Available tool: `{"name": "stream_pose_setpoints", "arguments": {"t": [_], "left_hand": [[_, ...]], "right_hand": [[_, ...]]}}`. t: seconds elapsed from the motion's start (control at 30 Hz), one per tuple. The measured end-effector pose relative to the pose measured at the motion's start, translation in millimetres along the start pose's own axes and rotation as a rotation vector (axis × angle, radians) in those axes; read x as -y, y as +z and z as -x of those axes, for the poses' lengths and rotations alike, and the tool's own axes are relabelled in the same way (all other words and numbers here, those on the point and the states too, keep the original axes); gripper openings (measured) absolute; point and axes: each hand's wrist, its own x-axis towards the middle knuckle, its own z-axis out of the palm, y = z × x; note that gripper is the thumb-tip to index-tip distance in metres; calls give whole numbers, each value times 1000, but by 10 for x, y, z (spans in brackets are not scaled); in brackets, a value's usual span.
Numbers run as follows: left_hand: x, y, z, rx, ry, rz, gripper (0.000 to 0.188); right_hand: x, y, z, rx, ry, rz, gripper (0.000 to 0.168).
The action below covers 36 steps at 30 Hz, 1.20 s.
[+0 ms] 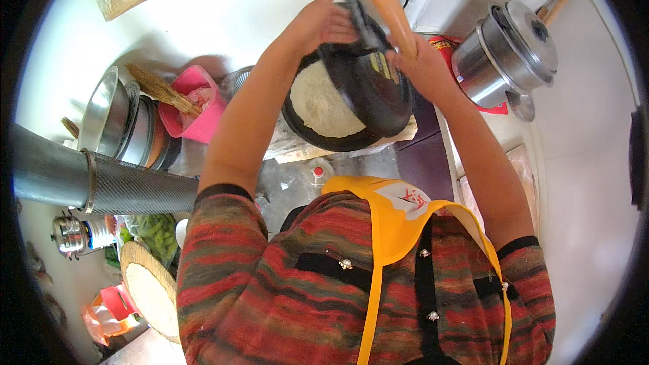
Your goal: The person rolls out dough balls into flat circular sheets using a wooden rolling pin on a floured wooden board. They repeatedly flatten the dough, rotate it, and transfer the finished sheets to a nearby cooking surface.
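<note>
An electric griddle stands before me with its dark lid (362, 88) tilted up over the right part of the pan. A pale, flat round of dough or flatbread (324, 104) lies in the pan. My left hand (332, 20) is at the upper left of the lid, thumb apart from the blurred fingers; whether it touches the lid cannot be told. A wooden rolling pin (388, 2) is gripped in my right hand (418, 66), which is beside the lid's black handle. Motion blurs the handle area.
A pink container (195, 106) with a straw brush stands left, beside metal bowls (104, 111). A stovepipe (142, 182) crosses the left side. A lidded steel pot (489, 61) is at right. Lower left, a pale dough sheet (147, 286) lies on a round board. A red-capped bottle (318, 172) stands below the griddle.
</note>
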Motion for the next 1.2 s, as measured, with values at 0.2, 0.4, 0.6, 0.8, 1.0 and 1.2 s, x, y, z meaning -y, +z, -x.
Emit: {"name": "stream_pose_setpoints", "arguments": {"t": [0.2, 0.4, 0.6, 0.8, 1.0, 1.2], "left_hand": [[-387, 465, -396, 169, 75, -219, 96], [-467, 441, -480, 176, 195, -220, 66], [970, -741, -242, -525, 128, -954, 34], [3146, -1028, -26, -588, -678, -1010, 48], [3283, -739, -228, -948, -711, -1026, 40], [3423, -814, -303, -969, -772, -803, 39]], "right_hand": [[212, -145, -493, -215, -78, 169, 37], [60, -261, -639, -296, -83, 328, 30], [12, -562, -535, -350, 49, 283, 32], [-111, -704, -566, -329, 47, 254, 37], [-127, -795, -534, -347, 113, 257, 38], [-103, -824, -510, -325, 105, 194, 38]]}}
